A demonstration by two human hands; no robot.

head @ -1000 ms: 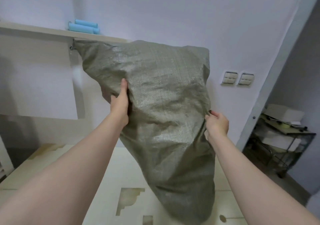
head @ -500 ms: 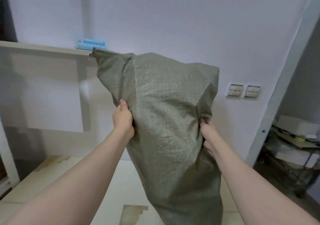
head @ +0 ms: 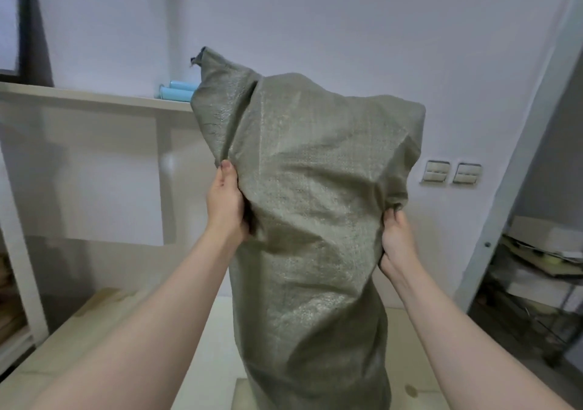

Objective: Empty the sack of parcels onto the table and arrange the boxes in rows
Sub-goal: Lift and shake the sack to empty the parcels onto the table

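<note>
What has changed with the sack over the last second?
The sack rose and straightened: its top corner, level with the shelf before, now stands above it. The left hand and right hand kept gripping its sides; nothing was let go. As before, nothing has come out onto the table.

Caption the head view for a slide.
Both hands, left and right, grip a grey-green woven sack held upright over a pale table.
</note>
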